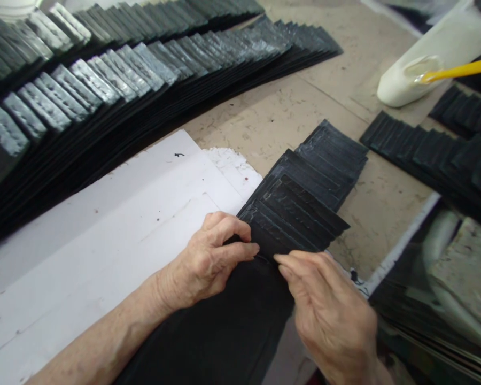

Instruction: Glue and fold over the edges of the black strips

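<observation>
A broad black piece of leather-like sheet [220, 331] lies in front of me, its far edge between my two hands. My left hand [208, 256] pinches that edge with thumb and forefinger, the other fingers curled. On the other side, my right hand [328, 305] is closed too, its thumb and fingertips on the same edge. Just beyond my fingertips a fanned stack of black pieces [296, 198] lies overlapped, with narrow bands along the ends. Whether the sheet is joined to the stack is hidden by my hands.
White boards [104, 224] lie on the beige table [240, 115] at left. Behind them run long rows of overlapped black strips with shiny ends [136, 69]. At the upper right lies a white plastic bottle [409, 80] with a yellow stick [465, 69] in its cut opening; more black pieces [428, 149] fan out below.
</observation>
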